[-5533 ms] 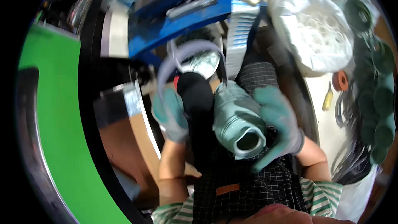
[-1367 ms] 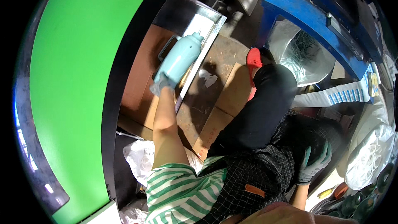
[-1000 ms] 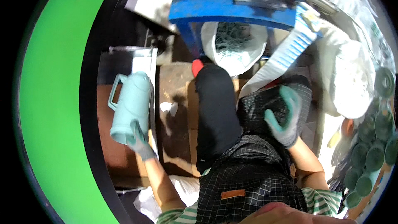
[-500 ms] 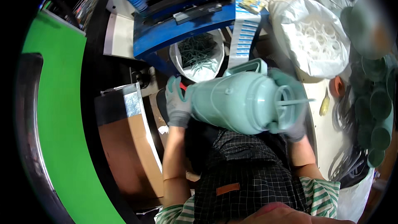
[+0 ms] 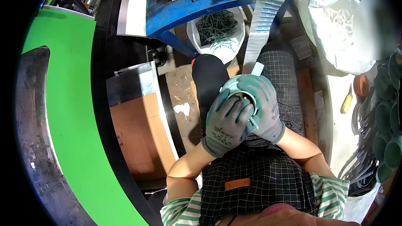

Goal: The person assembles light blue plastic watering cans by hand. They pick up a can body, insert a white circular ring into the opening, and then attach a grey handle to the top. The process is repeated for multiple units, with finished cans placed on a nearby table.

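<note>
A pale green vacuum jug (image 5: 229, 85) stands upright between my knees, seen from above. Its light handle (image 5: 257, 68) sticks out on the far side, and a narrow tab shows at the near right of its top. Grey-and-green work gloves cover both hands. My left hand (image 5: 226, 124) lies over the near left of the jug's top, its fingers bent in at the round opening. Around the far and right side of the top curls my right hand (image 5: 264, 108). Between them the hands hide most of the jug's top and its body.
Beyond my knees, a white bag (image 5: 236, 37) holds thin green strips under a blue bench (image 5: 197, 12). At right are a sack of white rings (image 5: 339, 25), an orange tape roll (image 5: 360, 86), a yellow-handled tool (image 5: 346, 103) and stacked green cylinders (image 5: 382, 146). A cardboard box (image 5: 142, 136) stands left.
The jug has gone from lying sideways across my lap to upright between my knees. My left hand has moved from its base to its top, and both hands are now close together.
</note>
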The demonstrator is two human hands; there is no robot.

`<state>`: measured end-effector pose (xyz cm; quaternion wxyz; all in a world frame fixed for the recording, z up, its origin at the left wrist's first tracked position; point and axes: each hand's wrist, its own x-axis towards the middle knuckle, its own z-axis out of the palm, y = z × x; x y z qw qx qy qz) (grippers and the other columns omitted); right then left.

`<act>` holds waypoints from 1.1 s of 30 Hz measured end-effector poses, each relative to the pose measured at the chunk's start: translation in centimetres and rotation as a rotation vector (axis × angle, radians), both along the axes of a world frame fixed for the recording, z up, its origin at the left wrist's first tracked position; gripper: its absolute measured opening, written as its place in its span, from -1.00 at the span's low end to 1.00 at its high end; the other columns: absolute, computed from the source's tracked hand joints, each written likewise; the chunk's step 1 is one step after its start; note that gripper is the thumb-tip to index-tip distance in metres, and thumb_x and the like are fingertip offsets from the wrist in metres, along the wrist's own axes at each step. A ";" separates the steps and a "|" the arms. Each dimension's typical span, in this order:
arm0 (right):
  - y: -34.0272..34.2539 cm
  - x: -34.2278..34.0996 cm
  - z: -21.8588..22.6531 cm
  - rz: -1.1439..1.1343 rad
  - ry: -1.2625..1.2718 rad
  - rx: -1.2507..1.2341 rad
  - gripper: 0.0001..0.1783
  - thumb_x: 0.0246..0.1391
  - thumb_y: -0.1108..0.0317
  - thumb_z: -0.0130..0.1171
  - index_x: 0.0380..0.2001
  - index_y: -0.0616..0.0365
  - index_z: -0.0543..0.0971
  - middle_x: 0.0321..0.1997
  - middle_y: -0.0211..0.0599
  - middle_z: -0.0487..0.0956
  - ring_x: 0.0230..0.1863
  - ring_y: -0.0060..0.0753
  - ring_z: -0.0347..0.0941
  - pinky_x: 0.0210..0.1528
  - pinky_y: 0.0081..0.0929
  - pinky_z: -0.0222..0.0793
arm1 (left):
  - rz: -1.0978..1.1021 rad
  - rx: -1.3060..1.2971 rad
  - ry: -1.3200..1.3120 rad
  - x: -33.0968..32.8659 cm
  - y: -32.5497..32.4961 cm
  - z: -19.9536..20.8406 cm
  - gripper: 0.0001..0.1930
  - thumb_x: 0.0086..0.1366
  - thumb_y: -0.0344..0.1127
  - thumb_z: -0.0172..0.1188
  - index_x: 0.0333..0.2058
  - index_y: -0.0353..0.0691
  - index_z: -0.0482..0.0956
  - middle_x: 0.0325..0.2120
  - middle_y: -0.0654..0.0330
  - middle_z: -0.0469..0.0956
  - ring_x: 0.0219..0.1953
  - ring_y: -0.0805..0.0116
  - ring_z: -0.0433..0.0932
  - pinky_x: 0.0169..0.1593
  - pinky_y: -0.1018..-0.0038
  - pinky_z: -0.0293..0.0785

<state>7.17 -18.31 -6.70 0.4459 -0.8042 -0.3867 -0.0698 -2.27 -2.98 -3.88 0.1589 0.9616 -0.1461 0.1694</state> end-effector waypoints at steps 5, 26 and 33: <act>0.2 -0.9 -0.9 0.037 0.011 -0.026 -0.42 0.14 0.02 0.29 0.12 0.16 0.56 0.26 0.01 0.52 0.31 0.20 0.43 0.35 0.17 0.27 | -0.010 0.018 0.182 -0.4 0.6 0.6 -0.62 0.10 -0.14 0.42 -0.16 -0.22 0.64 -0.25 0.05 0.65 -0.05 0.02 0.63 0.23 -0.11 0.47; -2.1 3.2 -1.1 0.328 0.021 0.016 -0.18 -0.21 -0.18 0.55 0.11 0.01 0.62 0.23 -0.13 0.58 0.28 0.05 0.49 0.36 0.11 0.34 | -0.192 -0.208 0.259 -0.3 0.7 0.2 -0.55 0.22 -0.07 0.46 -0.02 -0.13 0.56 -0.05 0.15 0.66 0.10 0.09 0.61 0.39 -0.42 0.19; -1.9 4.0 -0.4 0.510 0.044 0.011 -0.07 -0.27 -0.27 0.56 0.15 0.01 0.59 0.22 -0.15 0.58 0.27 0.06 0.50 0.34 0.11 0.36 | -0.385 -0.063 0.224 0.0 1.9 -0.3 -0.64 0.23 0.05 0.43 -0.13 0.00 0.65 -0.18 0.24 0.67 0.08 0.22 0.59 0.28 -0.39 0.28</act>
